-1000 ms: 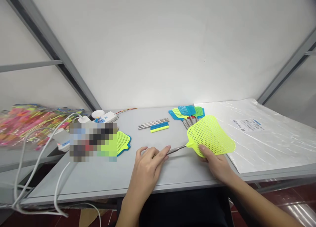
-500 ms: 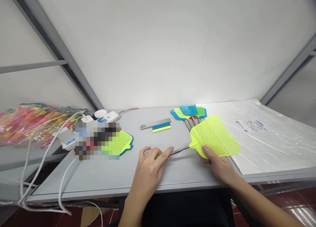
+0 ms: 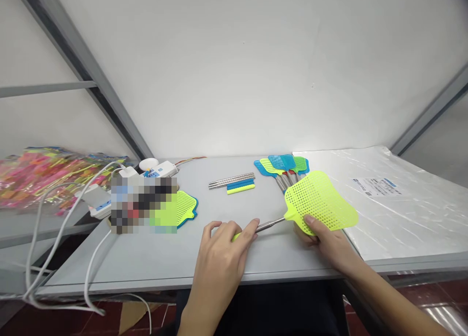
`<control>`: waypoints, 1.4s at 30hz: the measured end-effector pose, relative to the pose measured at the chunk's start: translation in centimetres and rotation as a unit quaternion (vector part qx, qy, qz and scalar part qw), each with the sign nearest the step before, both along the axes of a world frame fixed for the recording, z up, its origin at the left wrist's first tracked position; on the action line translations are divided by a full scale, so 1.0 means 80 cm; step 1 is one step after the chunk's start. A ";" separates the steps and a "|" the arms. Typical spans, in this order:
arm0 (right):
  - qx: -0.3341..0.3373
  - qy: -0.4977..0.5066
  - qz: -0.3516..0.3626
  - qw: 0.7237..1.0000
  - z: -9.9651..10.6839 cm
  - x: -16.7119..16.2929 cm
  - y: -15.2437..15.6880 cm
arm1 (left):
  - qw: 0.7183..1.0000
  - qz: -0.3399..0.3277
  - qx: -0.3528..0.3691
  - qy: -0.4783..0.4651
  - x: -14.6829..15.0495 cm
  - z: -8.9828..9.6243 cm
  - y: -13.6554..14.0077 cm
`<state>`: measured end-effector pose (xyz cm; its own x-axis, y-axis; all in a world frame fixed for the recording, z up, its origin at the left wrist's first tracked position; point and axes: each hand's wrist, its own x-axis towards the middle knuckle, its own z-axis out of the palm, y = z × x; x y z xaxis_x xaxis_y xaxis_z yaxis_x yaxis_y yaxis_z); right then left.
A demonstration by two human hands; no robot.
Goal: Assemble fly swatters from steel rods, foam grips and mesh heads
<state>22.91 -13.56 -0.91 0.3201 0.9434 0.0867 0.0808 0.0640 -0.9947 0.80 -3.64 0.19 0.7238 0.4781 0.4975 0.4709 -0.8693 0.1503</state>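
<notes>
A yellow-green fly swatter (image 3: 321, 202) with a metal telescopic shaft is held between both hands, above the front of the table. My left hand (image 3: 223, 250) is closed round its handle, whose yellow-green grip shows only in part between the fingers. At the right, my right hand (image 3: 325, 238) pinches the lower edge of the perforated head, thumb on top and fingers hidden underneath. Behind the shaft lie several metal rods (image 3: 231, 180), a blue tube (image 3: 240, 185) and a yellow-green tube (image 3: 241, 189). Several fly swatters (image 3: 281, 163) in blue, yellow and green are fanned out farther back.
Loose swatter heads (image 3: 186, 209) lie at left, partly covered by a blurred patch. Power strips (image 3: 163, 170) and white cables (image 3: 66, 228) run along the left edge. A bagged colourful pile (image 3: 54, 180) sits beyond. White wrapped sheeting (image 3: 409, 219) covers the right side.
The swatter's head and my right hand have shifted slightly right, away from my left hand. More of the metal shaft and some of the yellow-green grip now show. The view has tilted slightly.
</notes>
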 end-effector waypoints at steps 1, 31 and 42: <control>-0.002 -0.001 -0.002 1.000 0.000 0.001 -0.001 | 1.000 0.001 0.001 0.007 0.000 0.002 -0.001; 0.048 0.026 0.006 0.998 0.064 -0.006 0.014 | 0.949 -0.015 -0.315 0.007 0.014 0.049 -0.019; 0.075 -0.036 0.015 0.996 0.068 0.006 0.010 | 0.849 -0.088 -0.518 -0.051 0.027 0.053 -0.020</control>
